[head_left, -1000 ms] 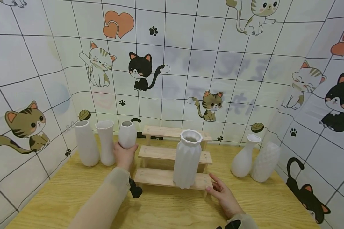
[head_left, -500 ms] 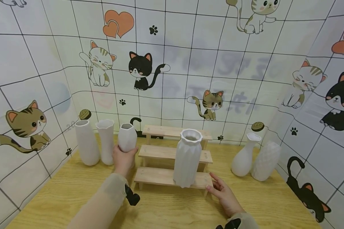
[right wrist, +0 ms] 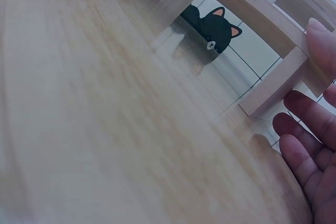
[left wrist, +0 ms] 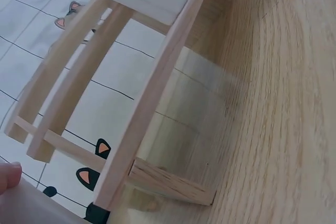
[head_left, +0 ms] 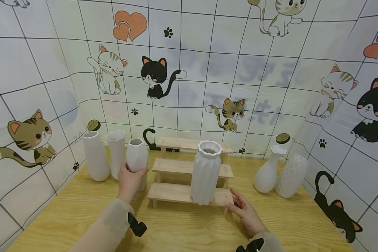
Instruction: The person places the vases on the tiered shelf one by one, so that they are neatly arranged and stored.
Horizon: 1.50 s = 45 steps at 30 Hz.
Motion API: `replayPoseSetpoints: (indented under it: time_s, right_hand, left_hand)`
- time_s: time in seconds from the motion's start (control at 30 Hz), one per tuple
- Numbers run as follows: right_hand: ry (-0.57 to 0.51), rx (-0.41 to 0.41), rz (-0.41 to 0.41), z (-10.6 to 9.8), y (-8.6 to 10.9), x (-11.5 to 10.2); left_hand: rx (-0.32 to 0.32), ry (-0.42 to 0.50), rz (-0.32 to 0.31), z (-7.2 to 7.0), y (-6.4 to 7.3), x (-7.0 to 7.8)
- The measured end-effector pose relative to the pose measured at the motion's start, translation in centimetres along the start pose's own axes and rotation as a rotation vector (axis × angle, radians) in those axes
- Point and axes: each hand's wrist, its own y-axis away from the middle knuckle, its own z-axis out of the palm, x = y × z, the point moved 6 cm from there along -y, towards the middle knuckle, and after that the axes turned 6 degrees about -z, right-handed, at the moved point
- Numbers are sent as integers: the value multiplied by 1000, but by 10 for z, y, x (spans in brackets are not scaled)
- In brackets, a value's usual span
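My left hand [head_left: 130,182] grips a white vase [head_left: 137,156] with an angular mouth, just left of the three-tier wooden stand [head_left: 173,193]. In the left wrist view only the thumb [left wrist: 9,176] and a slice of that vase show at the lower left. At the right end of the lowest step, my right hand [head_left: 247,215] holds the stand, thumb on the front edge and fingers around the end. The right wrist view has its curled fingers [right wrist: 299,129] beside the stand's leg. A ribbed white vase [head_left: 206,178] with a scalloped rim stands upright on the lowest step.
Two tall white vases, a smooth one [head_left: 96,157] and a wavy-rimmed one [head_left: 116,150], stand at the left. On the right are a narrow-necked white vase [head_left: 266,175] and a diamond-textured one [head_left: 292,178]. Cat-printed sheeting [head_left: 189,87] surrounds the wooden table [head_left: 182,231].
My left hand and the angular-mouthed vase have moved slightly left and nearer to me. My right hand stays at the stand's end; the ribbed vase and the stand keep their places.
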Motion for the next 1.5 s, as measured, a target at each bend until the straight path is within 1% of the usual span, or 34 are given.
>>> replayPoseSetpoints:
  time_s: [0.13, 0.3, 0.47, 0.67, 0.83, 0.97, 1.17, 1.33, 1.5]
  right_hand:
    - [5, 1, 3, 0, -1, 1]
    - [9, -3, -3, 1, -1, 0]
    - [5, 0, -5, -1, -2, 0]
    - [16, -8, -8, -1, -2, -3]
    - [11, -5, -5, 0, -2, -1]
    - [6, 9, -4, -1, -2, 2]
    - [8, 15, -3, 0, -2, 4]
    - [3, 9, 5, 0, -1, 3]
    - [9, 0, 1, 0, 0, 1]
  left_hand:
    - [-37, 9, -12, -6, 7, 4]
    - [-68, 1, -4, -16, 14, 11]
    - [-111, 39, -10, -26, 22, 22]
    - [-177, 54, -30, -34, 34, 36]
    - [-210, 68, -8, -38, 43, 48]
    - [-241, 58, 7, -37, 49, 56]
    - [-292, 68, 25, -30, 56, 64]
    - [-322, 90, 20, -23, 60, 67]
    - [-359, 126, 22, -13, 64, 69]
